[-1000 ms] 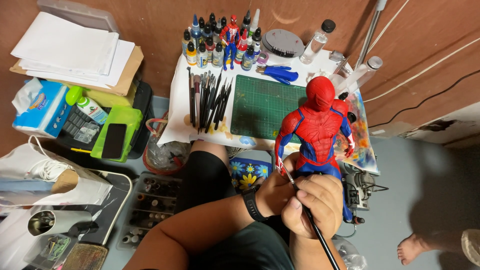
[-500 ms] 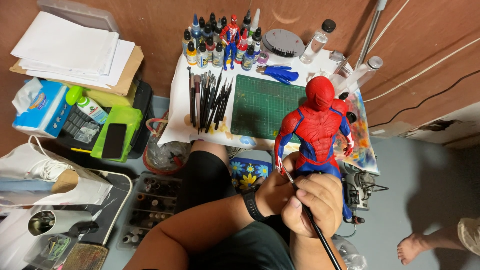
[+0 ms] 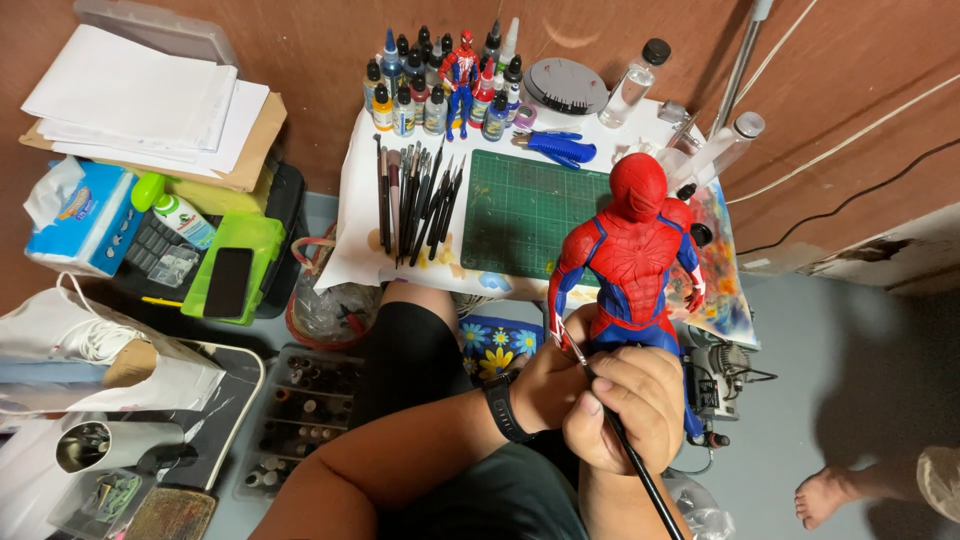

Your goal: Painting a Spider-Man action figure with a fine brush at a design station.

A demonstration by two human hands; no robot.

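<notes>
Left hand [image 3: 545, 385] is closed around the lower body of the red-and-blue figure [image 3: 628, 250], held upright, head toward the surface [image 3: 360, 200], just before the green cutting mat [image 3: 530, 215]. Right hand [image 3: 625, 405] pinches a thin brush [image 3: 625, 450], tip at the figure's hand. Nothing has shifted since the earlier frame.

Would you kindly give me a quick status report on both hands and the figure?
Right hand pinching a thin brush, tip at the figure's hand. Left hand steadying the red-and-blue figure low down. Nothing in the way; the brush row lies apart on the table.
</notes>
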